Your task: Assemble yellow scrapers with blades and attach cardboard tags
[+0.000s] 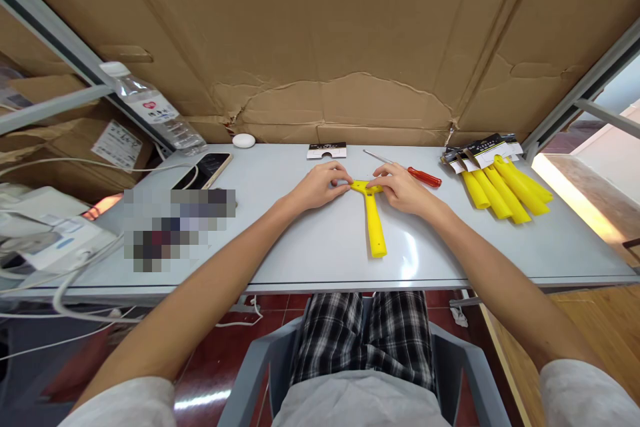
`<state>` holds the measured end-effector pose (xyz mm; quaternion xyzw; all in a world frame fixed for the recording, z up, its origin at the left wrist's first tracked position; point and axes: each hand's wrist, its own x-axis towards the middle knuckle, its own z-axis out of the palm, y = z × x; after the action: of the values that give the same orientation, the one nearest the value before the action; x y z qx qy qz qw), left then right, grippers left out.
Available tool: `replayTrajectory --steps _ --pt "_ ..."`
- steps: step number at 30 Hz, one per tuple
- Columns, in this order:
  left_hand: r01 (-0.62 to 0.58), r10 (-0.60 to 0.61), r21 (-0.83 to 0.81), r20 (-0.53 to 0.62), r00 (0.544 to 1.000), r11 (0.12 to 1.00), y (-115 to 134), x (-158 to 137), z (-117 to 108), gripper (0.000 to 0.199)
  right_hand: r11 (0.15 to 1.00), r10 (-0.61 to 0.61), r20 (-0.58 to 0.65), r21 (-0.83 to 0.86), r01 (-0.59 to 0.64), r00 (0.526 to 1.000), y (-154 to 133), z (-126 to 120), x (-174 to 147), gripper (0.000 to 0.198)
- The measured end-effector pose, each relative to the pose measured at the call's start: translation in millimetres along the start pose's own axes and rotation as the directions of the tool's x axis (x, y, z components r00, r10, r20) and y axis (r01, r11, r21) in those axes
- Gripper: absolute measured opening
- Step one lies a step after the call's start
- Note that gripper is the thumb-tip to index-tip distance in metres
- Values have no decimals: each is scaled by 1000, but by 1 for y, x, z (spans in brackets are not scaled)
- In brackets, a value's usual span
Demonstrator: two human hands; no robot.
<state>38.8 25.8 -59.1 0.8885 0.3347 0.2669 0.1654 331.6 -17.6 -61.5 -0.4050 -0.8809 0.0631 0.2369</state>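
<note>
A yellow T-shaped plastic tool (375,225), looking like a scraper, lies on the grey-white tabletop with its handle toward me. My left hand (323,185) pinches the left end of its crosspiece between thumb and fingers. On the crosspiece's right end, my right hand (399,188) is closed, its fingertips bent down onto the yellow plastic. Just behind that hand lies a screwdriver with a red handle (424,177), its thin shaft pointing back and left. A black-and-white card header (327,151) rests behind my hands.
Several yellow handles (500,195) with black-and-white cards lie at the right. Leftward are a phone (213,170), a white rounded case (243,141), a water bottle (155,110) and white cables (95,260). Cardboard (340,33) walls off the back; metal posts frame both sides.
</note>
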Motion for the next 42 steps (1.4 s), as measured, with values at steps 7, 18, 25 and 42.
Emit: replayTrajectory --steps 7,18,25,42 --pt "11 -11 1 17 1000 1000 1 0 0 34 999 13 52 -31 -11 999 -4 0 8 61" --pt "13 -13 11 27 1000 1000 0 0 0 34 996 51 97 -84 -42 994 -11 3 16 61" --pt "2 -2 12 25 1000 1000 2 1 0 33 995 52 98 -88 -43 994 -12 5 17 59" --pt "6 -6 9 22 1000 1000 0 1 2 33 977 36 112 -211 -11 993 -23 2 16 47"
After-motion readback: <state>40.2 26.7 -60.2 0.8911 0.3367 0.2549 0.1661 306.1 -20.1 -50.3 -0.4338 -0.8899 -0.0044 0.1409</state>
